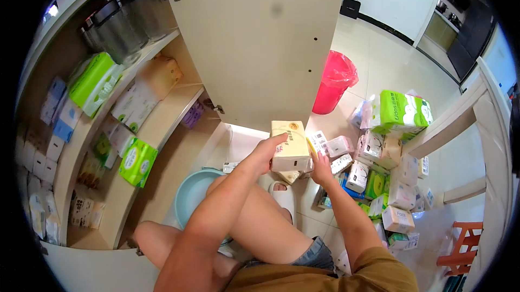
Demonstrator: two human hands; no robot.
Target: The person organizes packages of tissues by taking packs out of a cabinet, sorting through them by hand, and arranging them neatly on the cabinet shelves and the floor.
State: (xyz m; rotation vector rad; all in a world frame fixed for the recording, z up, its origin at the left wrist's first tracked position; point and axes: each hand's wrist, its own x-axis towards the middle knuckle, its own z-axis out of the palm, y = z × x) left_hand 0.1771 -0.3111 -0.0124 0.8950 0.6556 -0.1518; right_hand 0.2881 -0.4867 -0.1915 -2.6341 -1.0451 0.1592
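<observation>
A cream pack of tissues is held in front of me, above my knees. My left hand wraps round its left side, thumb on top. On the opposite side, my right hand has its fingers closed against the pack's right edge. A white, yellow-edged piece shows just beyond those fingers; whether it is held or lies behind cannot be made out. Below the held pack, another cream pack is partly hidden on the floor.
An open cabinet door stands ahead. Left, cabinet shelves hold glass jars and tissue packs, including a green one. A blue basin sits by my leg. Right are piled tissue packs, a pink bin and a white chair.
</observation>
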